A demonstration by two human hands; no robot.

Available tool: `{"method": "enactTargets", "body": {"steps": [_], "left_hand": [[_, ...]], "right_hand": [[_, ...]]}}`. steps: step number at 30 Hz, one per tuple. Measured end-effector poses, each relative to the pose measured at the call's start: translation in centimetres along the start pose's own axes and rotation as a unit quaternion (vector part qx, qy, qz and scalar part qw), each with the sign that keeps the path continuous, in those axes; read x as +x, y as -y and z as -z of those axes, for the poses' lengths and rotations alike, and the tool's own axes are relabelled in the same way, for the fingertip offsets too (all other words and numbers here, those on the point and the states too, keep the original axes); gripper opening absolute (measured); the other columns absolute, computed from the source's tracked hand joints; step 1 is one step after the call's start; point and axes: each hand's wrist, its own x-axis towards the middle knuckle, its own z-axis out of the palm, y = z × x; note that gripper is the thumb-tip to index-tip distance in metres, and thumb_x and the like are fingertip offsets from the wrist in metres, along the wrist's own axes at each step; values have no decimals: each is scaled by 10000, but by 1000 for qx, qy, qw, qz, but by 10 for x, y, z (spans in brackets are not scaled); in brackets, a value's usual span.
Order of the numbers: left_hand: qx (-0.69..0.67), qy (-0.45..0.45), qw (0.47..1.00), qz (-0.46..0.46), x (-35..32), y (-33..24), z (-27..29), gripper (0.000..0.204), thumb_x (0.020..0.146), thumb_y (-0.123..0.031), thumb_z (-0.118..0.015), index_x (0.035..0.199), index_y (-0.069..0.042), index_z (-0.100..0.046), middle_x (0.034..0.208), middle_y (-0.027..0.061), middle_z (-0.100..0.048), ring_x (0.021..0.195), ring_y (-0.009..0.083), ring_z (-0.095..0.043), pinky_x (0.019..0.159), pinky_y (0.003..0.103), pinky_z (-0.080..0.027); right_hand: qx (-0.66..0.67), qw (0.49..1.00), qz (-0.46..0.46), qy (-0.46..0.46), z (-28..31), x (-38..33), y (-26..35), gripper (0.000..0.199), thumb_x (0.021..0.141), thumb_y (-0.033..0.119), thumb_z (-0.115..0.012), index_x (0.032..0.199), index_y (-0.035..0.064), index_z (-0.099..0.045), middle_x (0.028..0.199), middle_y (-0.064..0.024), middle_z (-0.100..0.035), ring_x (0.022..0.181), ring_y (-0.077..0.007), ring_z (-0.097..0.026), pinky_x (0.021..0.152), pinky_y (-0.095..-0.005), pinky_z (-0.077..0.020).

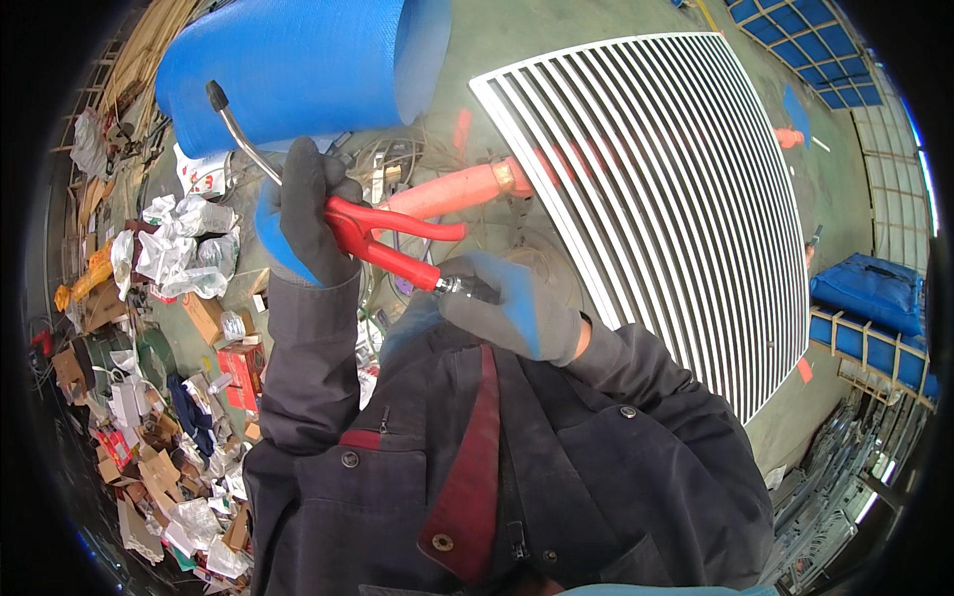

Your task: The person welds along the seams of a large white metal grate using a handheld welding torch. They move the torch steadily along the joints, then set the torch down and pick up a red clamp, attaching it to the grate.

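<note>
My left hand, in a grey and blue work glove, is wrapped around the head of a red air blow gun. The gun's bent metal nozzle with a black tip points up and left, past the fingers. Its lever stands apart from the handle. My right hand, gloved alike, closes on the metal hose fitting at the handle's lower end. Fingers hide part of that fitting. Both hands are in front of my chest.
A white slatted panel rests on red-orange supports at the right. A large blue roll lies ahead on the left. Cardboard and plastic scraps litter the left floor. Blue padded bundles and metal profiles lie far right.
</note>
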Motion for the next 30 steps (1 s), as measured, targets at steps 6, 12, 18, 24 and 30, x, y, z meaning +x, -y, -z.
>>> {"method": "enactTargets", "body": {"steps": [6,12,18,24,30], "left_hand": [[-26,-43,999,-15,-3,1,-3,351,982,-364,-716,943,-29,-620,822,69,-630,664,139,-599,587,287,-474],[1,-54,996,-64,-12,-10,-10,412,976,-412,-728,957,-15,-617,828,75,-637,686,147,-602,611,289,-479],[-40,-19,997,-62,-13,-22,-18,351,965,-350,-752,944,-31,-609,791,76,-627,639,147,-586,569,286,-467],[-36,-43,997,-58,-17,-26,-29,266,987,-320,-706,964,-76,-602,783,45,-594,575,152,-546,491,309,-442],[-59,-23,997,-44,-16,-29,-30,304,971,-314,-727,944,-41,-596,777,70,-626,598,138,-575,519,281,-450]], "right_hand": [[-353,907,150,-172,-15,0,-17,474,941,191,-713,1378,39,-608,979,-187,-743,873,-301,-735,738,-373,-560],[-207,928,224,-212,-20,1,-25,477,907,181,-754,1347,46,-628,908,-174,-728,821,-321,-724,693,-406,-548],[-294,902,265,-173,-13,1,-21,373,910,201,-753,1205,0,-644,794,-167,-698,672,-340,-700,581,-415,-521],[-244,935,220,-135,-16,-6,-22,325,938,209,-715,1131,-32,-615,694,-195,-634,604,-364,-671,538,-444,-493],[-198,940,254,-108,-18,-4,-23,272,958,173,-673,1101,-47,-604,701,-186,-627,594,-355,-665,527,-429,-476]]}}
